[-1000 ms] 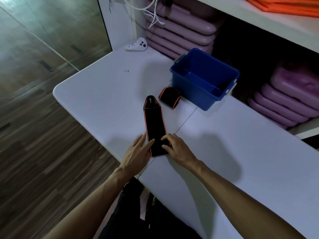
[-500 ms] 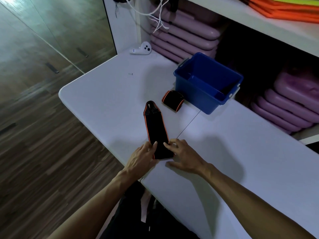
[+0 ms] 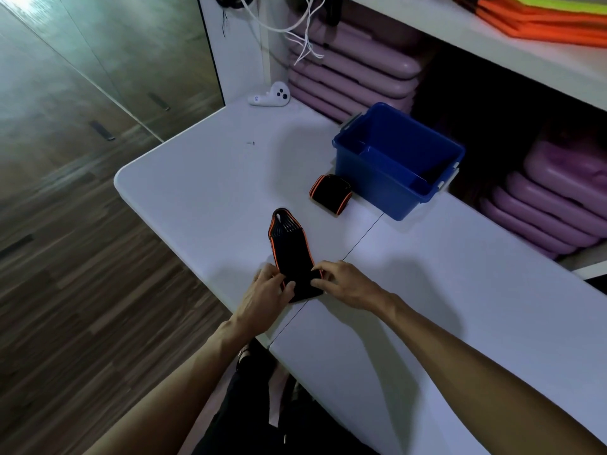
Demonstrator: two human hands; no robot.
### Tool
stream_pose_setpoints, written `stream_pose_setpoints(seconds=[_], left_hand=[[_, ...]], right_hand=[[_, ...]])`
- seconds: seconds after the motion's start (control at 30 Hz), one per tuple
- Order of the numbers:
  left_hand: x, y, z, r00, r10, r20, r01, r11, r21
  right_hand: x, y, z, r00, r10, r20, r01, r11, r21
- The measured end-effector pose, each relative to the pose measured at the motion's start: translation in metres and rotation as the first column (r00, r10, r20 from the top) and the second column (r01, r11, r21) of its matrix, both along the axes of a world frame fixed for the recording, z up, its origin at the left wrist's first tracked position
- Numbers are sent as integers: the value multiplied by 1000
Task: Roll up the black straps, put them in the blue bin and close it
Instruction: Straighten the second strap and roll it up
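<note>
- The wooden floor (image 3: 65, 274) fills the left side, at 9 o'clock from the table.
- The white table (image 3: 427, 307) runs from the rounded corner at upper left down to lower right, with a thin seam across it.
- A white controller (image 3: 271, 96) lies at the table's far edge, at 11 o'clock from the hands.
- The left hand (image 3: 262, 298) pinches the near end of the flat strap, fingers curled over its left edge.
- The flat strap (image 3: 289, 244), black with orange edging, lies on the table and points away toward 12 o'clock; its near end is folded up into the start of a roll between the two hands.
- The right hand (image 3: 345, 284) pinches the same near end from the right side, fingertips on the fold.
- A rolled strap (image 3: 330, 193) rests on the table at 1 o'clock from the hands, just beside the bin's near left corner.
- The blue bin (image 3: 377, 178) stands open at 1 o'clock; no strap shows inside it.
- Purple stacked pads (image 3: 354, 70) sit on shelves behind and to the right of the bin.
</note>
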State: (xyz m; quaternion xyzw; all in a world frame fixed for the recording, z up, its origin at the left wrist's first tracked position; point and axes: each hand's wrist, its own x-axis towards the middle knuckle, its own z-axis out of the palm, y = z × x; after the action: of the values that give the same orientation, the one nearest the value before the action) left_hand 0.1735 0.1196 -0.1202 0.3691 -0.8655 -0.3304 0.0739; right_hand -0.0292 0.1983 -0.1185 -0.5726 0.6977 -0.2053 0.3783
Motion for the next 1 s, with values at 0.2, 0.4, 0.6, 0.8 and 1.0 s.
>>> stream_pose_setpoints(seconds=[0.2, 0.4, 0.6, 0.8, 1.0], left_hand=[[-7, -4, -2, 992, 122, 15, -122, 990, 66], [-11, -1, -1, 987, 154, -38, -154, 988, -14], [-3, 5, 6, 984, -159, -85, 112, 907, -406], [22, 22, -2, 974, -197, 114, 222, 933, -285], [19, 19, 7, 972, -191, 136, 230, 888, -397]], right_hand=[[7, -7, -7, 996, -88, 18, 86, 994, 61], [14, -10, -4, 992, -124, -18, 124, 992, -20], [17, -3, -5, 967, -113, -228, 81, 986, -148], [15, 23, -9, 911, 57, -409, -141, 974, -179], [28, 33, -12, 828, 60, -558, -282, 904, -322]])
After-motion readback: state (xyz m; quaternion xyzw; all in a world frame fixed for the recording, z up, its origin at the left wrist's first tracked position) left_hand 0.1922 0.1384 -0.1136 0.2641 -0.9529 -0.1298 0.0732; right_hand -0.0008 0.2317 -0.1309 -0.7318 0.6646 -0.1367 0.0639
